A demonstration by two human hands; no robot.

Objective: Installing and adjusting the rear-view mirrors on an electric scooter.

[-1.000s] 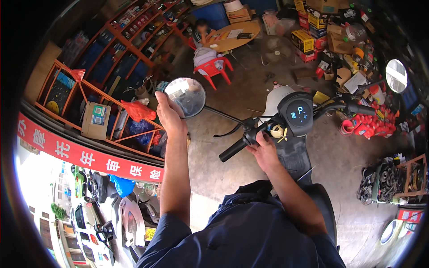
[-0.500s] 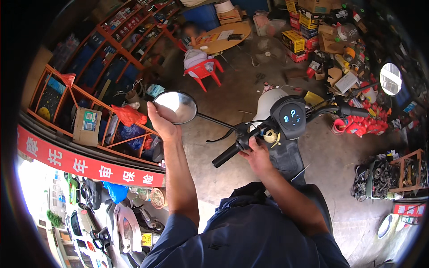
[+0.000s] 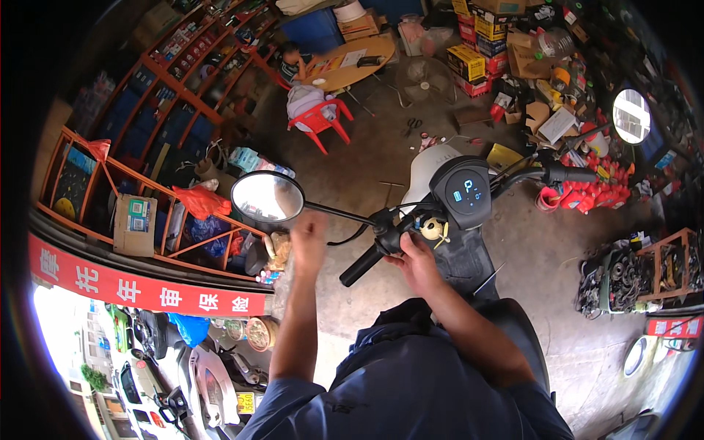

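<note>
Steadying the black grip [image 3: 361, 270] should help when setting the round mirror [image 3: 265, 196], out left on its stem [image 3: 339, 213]; the right hand [image 3: 418, 267] sits at the grip's inner end, the left hand [image 3: 308, 240] blurs beside the mirror, and whether either grasps, I cannot tell

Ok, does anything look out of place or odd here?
Yes: ahead and right of the scooter, cardboard and a white box lie tilted in a jumbled heap, untidy beside the stacked boxes. No clear damage shows on the scooter.
</note>
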